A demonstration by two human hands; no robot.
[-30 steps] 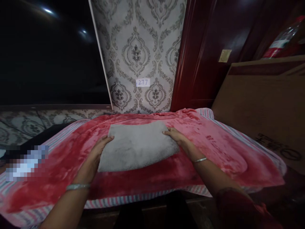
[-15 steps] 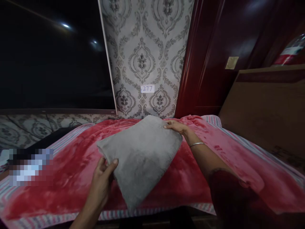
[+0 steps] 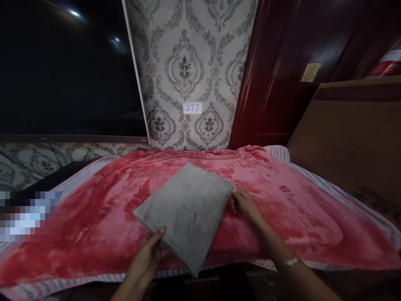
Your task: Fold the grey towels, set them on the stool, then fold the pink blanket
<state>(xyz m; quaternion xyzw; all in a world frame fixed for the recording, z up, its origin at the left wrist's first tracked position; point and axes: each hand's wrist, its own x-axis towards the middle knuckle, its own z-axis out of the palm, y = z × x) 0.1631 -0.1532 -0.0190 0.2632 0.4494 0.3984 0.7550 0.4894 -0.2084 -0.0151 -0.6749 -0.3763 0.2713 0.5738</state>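
Observation:
A folded grey towel [image 3: 184,211] lies turned like a diamond on a red plush blanket [image 3: 103,217] spread over a table. My left hand [image 3: 147,259] grips the towel's near-left edge, thumb on top and fingers under it. My right hand [image 3: 246,207] holds the towel's right corner, fingers tucked beneath the edge. The towel's near corner reaches the table's front edge.
A striped cloth [image 3: 78,177] shows under the blanket's edges. Patterned wallpaper with a label "277" [image 3: 192,108] stands behind. A dark screen [image 3: 62,71] is at left, a dark red door [image 3: 282,71] and a brown cardboard box [image 3: 354,142] at right. A blurred patch [image 3: 28,215] is at left.
The towel was lifted off the blanket, turned so a corner faces me, and brought down closer to the front edge. Both hands shifted along its edges toward me.

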